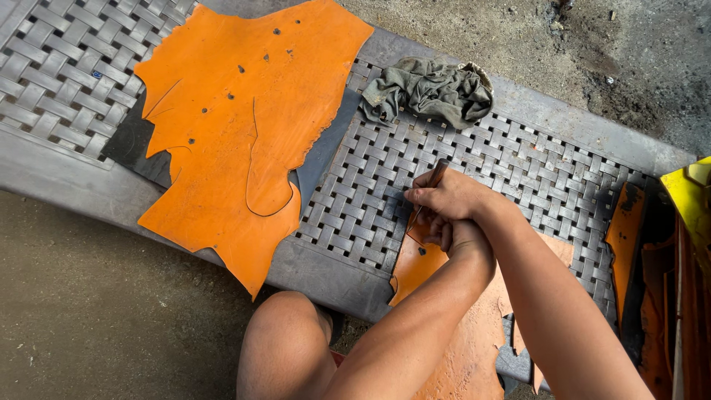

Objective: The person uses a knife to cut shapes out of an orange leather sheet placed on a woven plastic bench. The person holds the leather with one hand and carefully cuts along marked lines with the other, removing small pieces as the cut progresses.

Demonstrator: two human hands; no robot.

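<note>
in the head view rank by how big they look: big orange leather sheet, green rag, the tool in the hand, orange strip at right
1. Leather sheet
2. Rag
3. Orange strip
4. Tool, mostly hidden by the right hand, so unsure against the strip.

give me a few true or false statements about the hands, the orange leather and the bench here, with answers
1. The right hand holds a thin dark tool over a small orange leather piece. True.
2. The grey-green rag lies on the ground. False: it sits bunched on the woven bench top, near the far edge.
3. The large orange leather sheet has cut lines and small dark holes in it. True.
4. The left hand rests on the large sheet. False: it is pressed close under the right hand, on the small piece.
5. The large sheet lies to the right of the hands. False: it lies to their left.
</note>
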